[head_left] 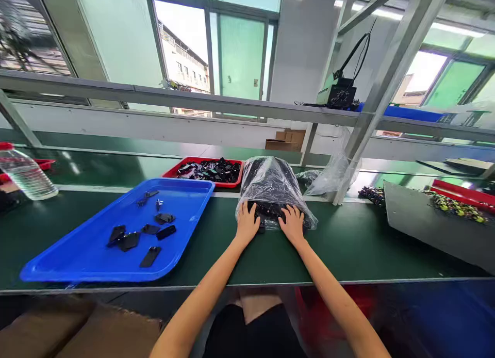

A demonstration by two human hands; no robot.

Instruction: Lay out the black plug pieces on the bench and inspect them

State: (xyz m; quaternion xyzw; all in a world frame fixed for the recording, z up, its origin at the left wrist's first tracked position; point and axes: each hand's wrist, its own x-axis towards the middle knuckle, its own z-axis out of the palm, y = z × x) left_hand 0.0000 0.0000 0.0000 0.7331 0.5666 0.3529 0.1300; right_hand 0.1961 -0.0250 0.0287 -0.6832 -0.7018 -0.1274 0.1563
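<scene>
A clear plastic bag full of small black parts lies on the green tabletop, its mouth facing me. My left hand is at the left side of the mouth, fingers apart and reaching onto the bag's edge and the parts. At the right side, my right hand rests with spread fingers against the opening. Neither hand is visibly closed round anything, though some fingertips are hidden among the film and parts. One black piece sits at the lip between the hands.
Left of the bag is a blue tray with several flat black pieces and small metal bits. Behind it stands a red tray of black parts. A water bottle is far left; a grey panel and metal post are right.
</scene>
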